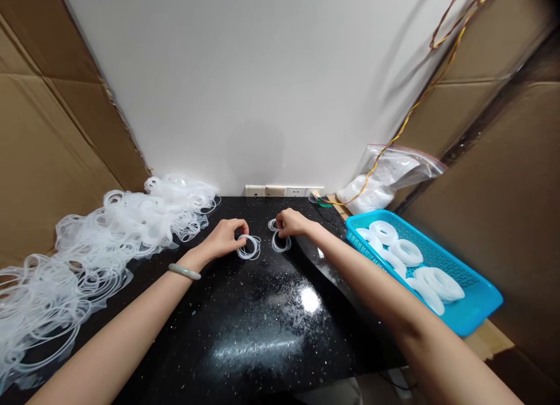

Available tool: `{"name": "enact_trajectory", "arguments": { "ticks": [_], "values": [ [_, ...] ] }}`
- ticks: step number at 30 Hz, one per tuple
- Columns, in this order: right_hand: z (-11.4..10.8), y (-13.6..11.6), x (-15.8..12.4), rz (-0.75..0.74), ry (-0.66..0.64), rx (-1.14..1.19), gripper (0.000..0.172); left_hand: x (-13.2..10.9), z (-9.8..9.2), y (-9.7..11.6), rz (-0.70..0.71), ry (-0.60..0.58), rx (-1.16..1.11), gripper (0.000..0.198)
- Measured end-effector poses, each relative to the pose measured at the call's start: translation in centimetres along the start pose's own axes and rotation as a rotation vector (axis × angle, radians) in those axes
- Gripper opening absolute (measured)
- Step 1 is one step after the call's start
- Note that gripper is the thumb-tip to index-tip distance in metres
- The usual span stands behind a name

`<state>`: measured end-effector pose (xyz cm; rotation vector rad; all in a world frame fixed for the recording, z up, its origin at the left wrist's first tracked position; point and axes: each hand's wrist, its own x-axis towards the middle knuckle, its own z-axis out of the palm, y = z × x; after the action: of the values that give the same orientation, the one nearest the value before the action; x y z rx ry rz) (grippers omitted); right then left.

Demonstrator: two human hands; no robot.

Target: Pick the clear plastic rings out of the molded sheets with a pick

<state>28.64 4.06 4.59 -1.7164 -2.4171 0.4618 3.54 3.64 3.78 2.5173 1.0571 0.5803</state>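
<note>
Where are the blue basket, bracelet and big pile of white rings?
Blue basket [480, 301]: head view, bare inner surface.
Bracelet [184, 271]: head view, middle of band.
Pile of white rings [107, 250]: head view, central strands.

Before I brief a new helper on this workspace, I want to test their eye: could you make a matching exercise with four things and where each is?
Things
1. Left hand
2. Blue basket
3. Bangle
4. Sockets

Places
A. Low on the grey wall
B. At a small coil of thin loops
C. Around the left wrist
D. At the right, with thick white rings inside

Pairs: 1-B, 2-D, 3-C, 4-A
</note>
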Motion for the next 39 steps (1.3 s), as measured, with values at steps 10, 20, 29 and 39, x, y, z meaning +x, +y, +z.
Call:
{"name": "enact_trajectory", "arguments": {
  "ticks": [10,20,29,39],
  "values": [
    [-1.9,-0.5,-0.5,0.084,0.066,0.541,0.022,-0.9,-1.3,2.0,0.031,0.063,-0.175,0.033],
    [-1.2,-6.7,-2.6,-0.04,-0.072,1.014,0.019,-1.2,-1.7,5.2,0.13,0.177,-0.298,0.017],
    [0.3,-6.9,-4.1,-0.167,-0.025,0.954,0.048,-1.2,-0.5,5.1,0.127,0.3,-0.245,0.014],
    [0.1,-6.9,-6.8,-0.056,0.321,0.377,0.047,-0.4,2.3,4.2,-0.048,0.118,-0.794,0.049]
  ]
}}
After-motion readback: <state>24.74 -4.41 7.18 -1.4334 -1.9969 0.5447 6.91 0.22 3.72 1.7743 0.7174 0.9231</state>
